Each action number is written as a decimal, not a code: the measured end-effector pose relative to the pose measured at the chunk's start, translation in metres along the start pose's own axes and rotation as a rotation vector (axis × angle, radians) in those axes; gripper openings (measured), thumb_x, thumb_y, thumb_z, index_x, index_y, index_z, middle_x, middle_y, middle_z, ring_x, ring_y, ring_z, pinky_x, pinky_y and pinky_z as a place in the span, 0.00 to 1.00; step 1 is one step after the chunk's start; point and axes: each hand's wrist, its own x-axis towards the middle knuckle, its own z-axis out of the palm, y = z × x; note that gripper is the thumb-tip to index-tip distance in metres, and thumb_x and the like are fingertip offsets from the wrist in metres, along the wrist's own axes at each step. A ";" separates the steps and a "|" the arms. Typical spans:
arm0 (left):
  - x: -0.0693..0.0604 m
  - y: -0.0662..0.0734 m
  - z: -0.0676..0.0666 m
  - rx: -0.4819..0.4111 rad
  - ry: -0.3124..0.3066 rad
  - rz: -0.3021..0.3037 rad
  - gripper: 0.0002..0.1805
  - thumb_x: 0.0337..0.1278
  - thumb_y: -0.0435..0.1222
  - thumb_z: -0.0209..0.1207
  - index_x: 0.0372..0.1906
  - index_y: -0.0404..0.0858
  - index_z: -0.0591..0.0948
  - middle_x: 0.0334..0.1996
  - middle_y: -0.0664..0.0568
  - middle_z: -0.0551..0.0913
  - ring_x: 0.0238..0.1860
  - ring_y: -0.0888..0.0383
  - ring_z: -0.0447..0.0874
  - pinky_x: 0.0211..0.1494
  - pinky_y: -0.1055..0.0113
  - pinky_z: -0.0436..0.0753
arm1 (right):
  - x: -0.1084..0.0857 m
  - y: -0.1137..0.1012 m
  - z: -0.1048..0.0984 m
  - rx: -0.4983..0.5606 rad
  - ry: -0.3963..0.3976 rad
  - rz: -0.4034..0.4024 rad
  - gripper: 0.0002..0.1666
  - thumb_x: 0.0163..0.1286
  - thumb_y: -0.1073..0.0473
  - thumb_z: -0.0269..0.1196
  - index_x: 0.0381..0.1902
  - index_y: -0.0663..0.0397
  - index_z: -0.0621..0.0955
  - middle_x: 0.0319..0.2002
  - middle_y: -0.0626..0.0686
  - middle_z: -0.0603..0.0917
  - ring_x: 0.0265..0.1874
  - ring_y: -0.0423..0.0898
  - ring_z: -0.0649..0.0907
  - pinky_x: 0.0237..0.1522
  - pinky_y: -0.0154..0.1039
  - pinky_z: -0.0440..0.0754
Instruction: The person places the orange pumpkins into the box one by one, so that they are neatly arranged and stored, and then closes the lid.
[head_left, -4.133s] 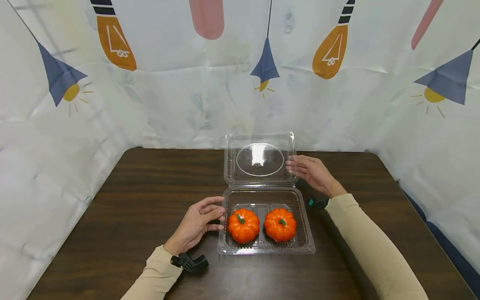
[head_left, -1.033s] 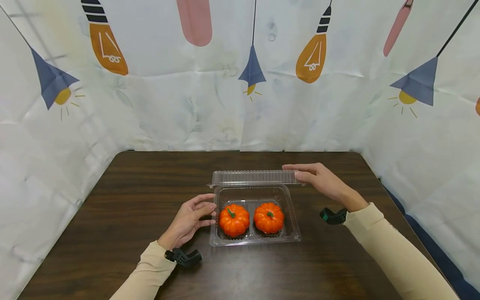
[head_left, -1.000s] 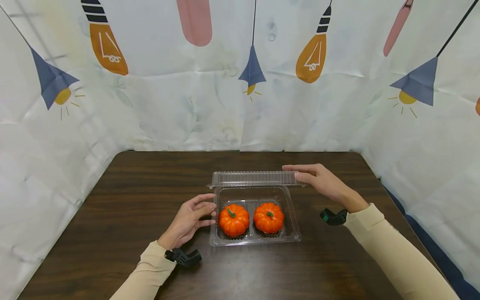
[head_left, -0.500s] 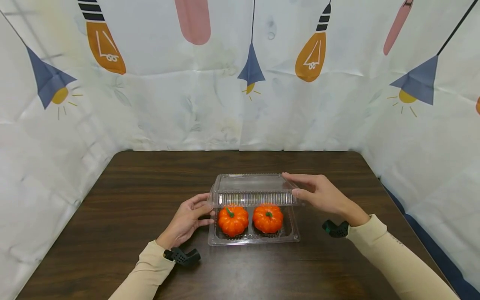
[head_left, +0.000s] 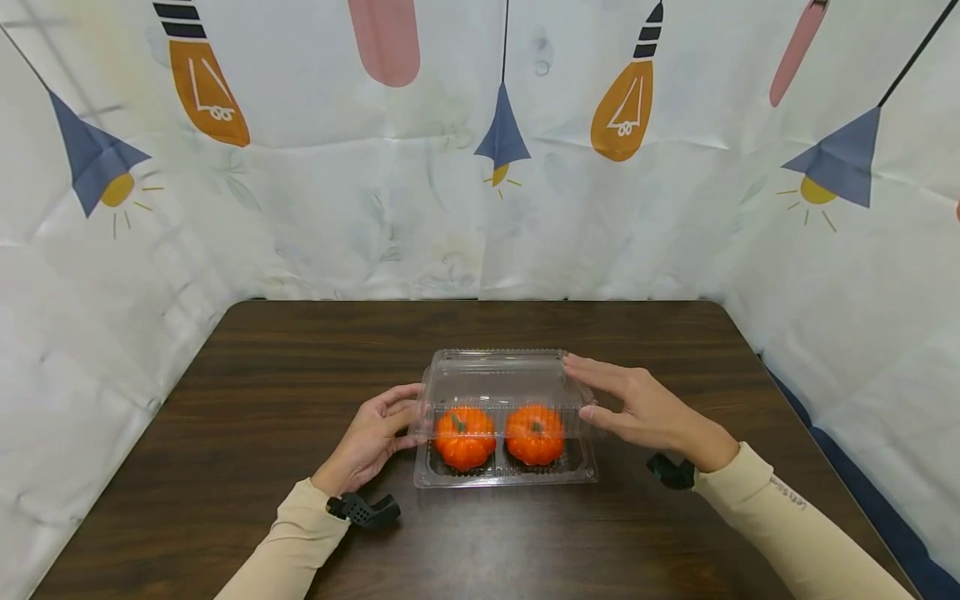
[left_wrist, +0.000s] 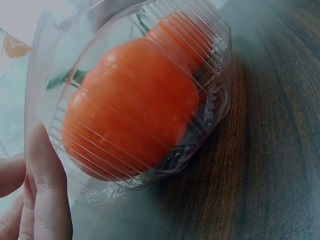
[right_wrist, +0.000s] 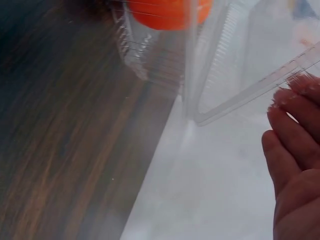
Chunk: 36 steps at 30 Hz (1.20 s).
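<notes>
A clear plastic clamshell container [head_left: 506,479] lies on the table with two small orange pumpkins inside, the left pumpkin [head_left: 465,450] and the right pumpkin [head_left: 535,446]. Its hinged clear lid [head_left: 498,383] slants over them, partly lowered; in the right wrist view a wedge-shaped gap separates lid and base. My left hand [head_left: 375,433] rests at the container's left side, its extended fingers touching the rim; the left wrist view shows its fingertips [left_wrist: 42,150] there. My right hand [head_left: 637,404] touches the lid's right side with extended fingers, thumb apart. Straight fingers [right_wrist: 295,135] meet the lid edge in the right wrist view.
The dark wooden table [head_left: 300,358] surrounds the container. Behind and at both sides hangs a white patterned cloth [head_left: 360,208]. Black straps with devices are on the left wrist [head_left: 363,510] and the right wrist [head_left: 670,472].
The lid has swung from lying back, through upright, to slanting forward over the pumpkins. My right hand has moved toward me with it. My left hand has stayed by the container's left side.
</notes>
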 end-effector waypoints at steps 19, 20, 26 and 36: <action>-0.001 -0.001 -0.001 0.017 -0.003 0.006 0.31 0.75 0.38 0.59 0.76 0.35 0.65 0.48 0.60 0.85 0.46 0.64 0.84 0.51 0.65 0.91 | -0.014 0.010 0.025 -0.204 0.150 -0.264 0.40 0.77 0.34 0.56 0.68 0.61 0.78 0.69 0.60 0.79 0.66 0.57 0.81 0.74 0.32 0.74; -0.001 -0.001 -0.001 0.020 0.000 0.004 0.31 0.76 0.38 0.59 0.76 0.35 0.65 0.48 0.60 0.85 0.46 0.64 0.84 0.51 0.65 0.91 | -0.014 0.011 0.026 -0.207 0.157 -0.273 0.40 0.78 0.33 0.55 0.68 0.61 0.78 0.68 0.61 0.80 0.67 0.57 0.81 0.75 0.29 0.70; -0.007 0.002 -0.001 0.043 0.015 -0.022 0.31 0.76 0.42 0.58 0.75 0.34 0.67 0.49 0.57 0.85 0.47 0.61 0.86 0.53 0.65 0.91 | -0.016 0.012 0.032 -0.225 0.186 -0.308 0.42 0.77 0.31 0.54 0.66 0.63 0.79 0.67 0.61 0.81 0.66 0.58 0.81 0.79 0.24 0.57; -0.025 0.005 -0.008 0.151 -0.040 -0.087 0.31 0.78 0.51 0.55 0.68 0.30 0.74 0.47 0.52 0.83 0.48 0.58 0.85 0.54 0.68 0.90 | -0.016 0.013 0.037 -0.246 0.239 -0.383 0.42 0.77 0.32 0.54 0.65 0.64 0.80 0.64 0.63 0.83 0.66 0.56 0.81 0.81 0.26 0.56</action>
